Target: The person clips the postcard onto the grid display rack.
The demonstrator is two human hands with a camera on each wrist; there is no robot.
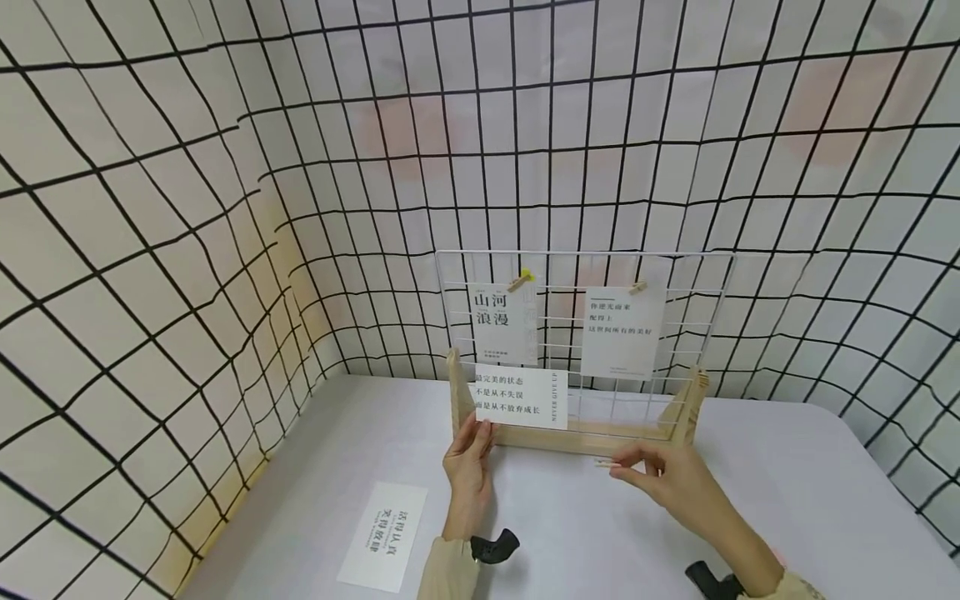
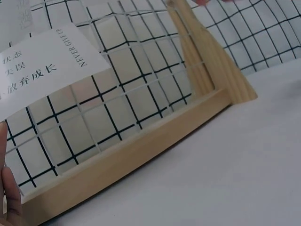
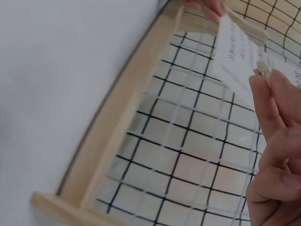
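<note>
Near its lower left corner, my left hand (image 1: 468,467) pinches a white printed card (image 1: 521,397) against the lower front of a white wire grid panel (image 1: 611,408). A small wooden clothespin (image 1: 606,463) sits between the thumb and index finger of my right hand (image 1: 663,475), in front of the wooden base bar (image 1: 540,439). In the right wrist view the clothespin (image 3: 263,69) sticks out past the fingertips. Two more cards hang higher on the grid: one at left (image 1: 498,325) and one at right (image 1: 622,333), each under a wooden clothespin.
Flat on the white table (image 1: 300,467) lies another printed card (image 1: 384,536), left of my left forearm. Wooden feet (image 1: 688,408) hold the grid upright. Behind and to the left stand pale walls with black grid lines (image 1: 510,150).
</note>
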